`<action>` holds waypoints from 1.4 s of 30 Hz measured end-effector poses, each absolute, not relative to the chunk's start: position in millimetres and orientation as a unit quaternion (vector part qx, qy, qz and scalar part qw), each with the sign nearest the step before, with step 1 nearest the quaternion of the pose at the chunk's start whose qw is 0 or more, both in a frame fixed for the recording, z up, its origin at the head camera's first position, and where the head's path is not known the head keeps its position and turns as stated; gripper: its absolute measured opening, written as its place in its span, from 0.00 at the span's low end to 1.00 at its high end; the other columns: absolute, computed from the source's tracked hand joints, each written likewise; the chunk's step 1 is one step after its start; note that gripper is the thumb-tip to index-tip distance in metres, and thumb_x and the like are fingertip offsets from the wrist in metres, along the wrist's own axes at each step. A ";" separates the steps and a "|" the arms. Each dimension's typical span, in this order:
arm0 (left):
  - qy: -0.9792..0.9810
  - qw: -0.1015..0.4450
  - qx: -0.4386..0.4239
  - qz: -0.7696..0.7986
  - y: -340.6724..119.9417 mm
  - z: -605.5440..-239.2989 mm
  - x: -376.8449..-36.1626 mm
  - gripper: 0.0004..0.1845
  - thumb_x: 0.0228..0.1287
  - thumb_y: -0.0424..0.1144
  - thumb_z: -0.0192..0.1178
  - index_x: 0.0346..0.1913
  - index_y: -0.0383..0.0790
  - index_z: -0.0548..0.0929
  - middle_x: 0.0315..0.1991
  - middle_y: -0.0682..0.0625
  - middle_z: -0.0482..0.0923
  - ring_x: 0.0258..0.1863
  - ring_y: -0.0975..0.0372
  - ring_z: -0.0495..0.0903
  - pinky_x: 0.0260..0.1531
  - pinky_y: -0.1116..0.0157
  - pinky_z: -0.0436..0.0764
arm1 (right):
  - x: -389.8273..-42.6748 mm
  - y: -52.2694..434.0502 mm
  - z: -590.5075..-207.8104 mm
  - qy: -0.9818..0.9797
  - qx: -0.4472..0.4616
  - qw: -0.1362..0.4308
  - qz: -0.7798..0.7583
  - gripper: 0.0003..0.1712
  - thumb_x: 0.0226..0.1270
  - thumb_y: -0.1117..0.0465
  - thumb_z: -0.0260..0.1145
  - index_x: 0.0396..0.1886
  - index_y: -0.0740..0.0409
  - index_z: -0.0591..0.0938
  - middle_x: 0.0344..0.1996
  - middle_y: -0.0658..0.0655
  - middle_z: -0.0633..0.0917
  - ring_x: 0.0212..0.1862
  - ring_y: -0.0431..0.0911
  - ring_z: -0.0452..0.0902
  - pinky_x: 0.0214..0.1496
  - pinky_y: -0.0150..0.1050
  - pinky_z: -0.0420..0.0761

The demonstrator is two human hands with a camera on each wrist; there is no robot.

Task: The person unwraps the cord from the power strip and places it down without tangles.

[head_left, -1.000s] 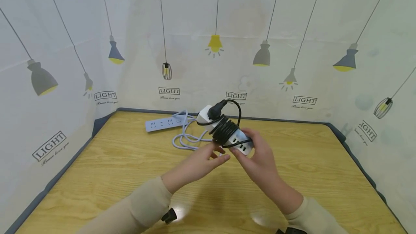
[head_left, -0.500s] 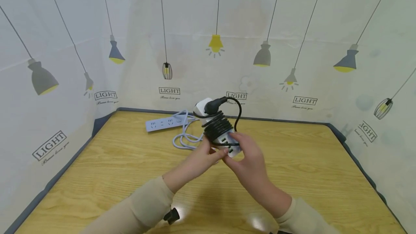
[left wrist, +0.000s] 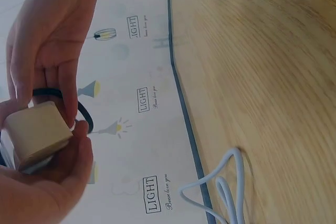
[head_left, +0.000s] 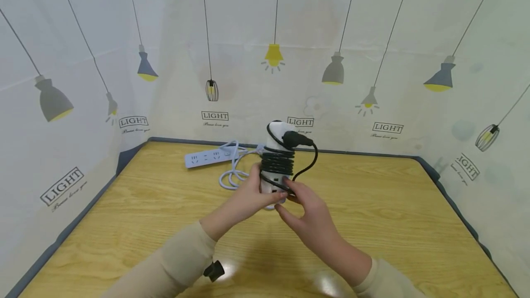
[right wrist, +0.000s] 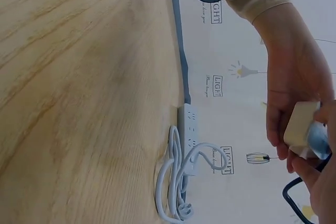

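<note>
A white power strip [head_left: 280,128] stands nearly upright above the table, with several turns of black cord [head_left: 277,161] wound round its middle. The black plug [head_left: 293,140] sits at its upper part, and a slack loop of cord hangs to the right. My left hand [head_left: 244,194] grips the strip's lower part, thumb across the front. At the lower right, my right hand [head_left: 311,217] has its thumb and fingers about the same end, pinching it. The strip's pale end face [left wrist: 39,132] shows between both hands in the left wrist view; some fingertips are hidden.
A second, pale blue-white power strip [head_left: 207,157] lies at the table's back left. Its pale cord [right wrist: 173,177] is loosely looped beside it, partly behind my left hand. A wall sheet printed with lamps [head_left: 265,91] borders the wooden table [head_left: 397,224].
The held power strip has turned from a leftward slant to nearly upright, its plug swinging to the right. My left hand has closed round its lower part; my right hand has shifted left.
</note>
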State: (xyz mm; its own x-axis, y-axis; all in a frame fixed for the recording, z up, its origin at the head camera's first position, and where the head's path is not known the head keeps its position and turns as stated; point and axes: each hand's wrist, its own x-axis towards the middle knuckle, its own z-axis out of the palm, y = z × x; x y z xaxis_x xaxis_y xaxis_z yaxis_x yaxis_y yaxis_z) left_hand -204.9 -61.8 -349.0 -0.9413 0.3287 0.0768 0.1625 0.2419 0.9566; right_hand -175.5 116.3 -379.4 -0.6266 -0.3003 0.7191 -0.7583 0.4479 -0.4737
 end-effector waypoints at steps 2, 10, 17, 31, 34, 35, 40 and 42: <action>0.781 0.075 0.167 0.597 -63.4 -348.6 -206.2 0.44 0.59 0.37 0.67 0.71 0.31 0.51 0.56 0.34 0.71 0.50 0.50 0.77 0.49 0.55 0.77 | -174.5 117.4 -379.5 -0.798 0.338 0.273 0.417 0.29 0.58 0.71 0.72 0.59 0.69 0.76 0.51 0.61 0.80 0.51 0.50 0.80 0.49 0.34 0.79; 0.702 0.138 0.173 0.677 -66.3 -348.4 -206.3 0.39 0.63 0.27 0.59 0.70 0.32 0.48 0.59 0.29 0.65 0.51 0.45 0.76 0.44 0.52 0.81 | -174.7 122.2 -372.8 -0.806 0.331 0.290 0.396 0.11 0.68 0.70 0.63 0.48 0.60 0.82 0.42 0.52 0.83 0.43 0.42 0.80 0.39 0.36 0.81; 0.755 0.095 0.199 0.617 -69.0 -351.0 -205.9 0.40 0.60 0.29 0.63 0.69 0.30 0.51 0.52 0.30 0.71 0.46 0.49 0.77 0.38 0.56 0.82 | -175.2 123.2 -369.5 -0.796 0.313 0.262 0.447 0.05 0.67 0.71 0.63 0.42 0.65 0.82 0.36 0.55 0.83 0.36 0.45 0.83 0.37 0.32 0.82; 0.768 0.130 0.170 0.603 -73.6 -353.5 -205.5 0.43 0.65 0.51 0.63 0.70 0.29 0.53 0.44 0.36 0.76 0.32 0.56 0.79 0.25 0.55 0.81 | -186.2 140.4 -358.5 -0.796 0.350 0.406 0.281 0.29 0.41 0.57 0.83 0.43 0.63 0.81 0.41 0.58 0.81 0.42 0.52 0.76 0.43 0.46 0.76; 0.776 0.140 0.155 0.595 -73.7 -354.5 -206.3 0.42 0.67 0.50 0.62 0.71 0.31 0.53 0.45 0.36 0.75 0.34 0.55 0.79 0.26 0.53 0.82 | -188.3 144.0 -355.9 -0.789 0.370 0.409 0.271 0.34 0.49 0.48 0.80 0.50 0.64 0.79 0.48 0.62 0.78 0.49 0.58 0.73 0.50 0.53 0.72; 0.777 0.144 0.151 0.594 -73.9 -354.7 -206.5 0.41 0.67 0.50 0.61 0.71 0.31 0.53 0.45 0.36 0.75 0.34 0.55 0.79 0.26 0.53 0.82 | -189.0 145.3 -354.9 -0.785 0.377 0.411 0.271 0.35 0.52 0.44 0.77 0.51 0.64 0.78 0.51 0.63 0.78 0.51 0.59 0.72 0.51 0.55 0.70; 0.771 0.164 0.147 0.597 -76.2 -354.7 -206.5 0.42 0.66 0.51 0.62 0.72 0.32 0.54 0.44 0.38 0.77 0.34 0.55 0.79 0.25 0.55 0.81 | -192.2 157.4 -347.3 -0.792 0.372 0.392 0.285 0.39 0.63 0.35 0.61 0.59 0.64 0.75 0.59 0.65 0.74 0.58 0.61 0.68 0.55 0.59 0.66; 0.768 0.169 0.150 0.599 -77.5 -354.7 -206.0 0.43 0.65 0.52 0.63 0.72 0.33 0.53 0.43 0.38 0.78 0.33 0.56 0.80 0.25 0.56 0.81 | -193.5 163.2 -343.2 -0.809 0.353 0.361 0.301 0.39 0.65 0.37 0.62 0.62 0.63 0.73 0.62 0.63 0.72 0.61 0.60 0.67 0.58 0.60 0.66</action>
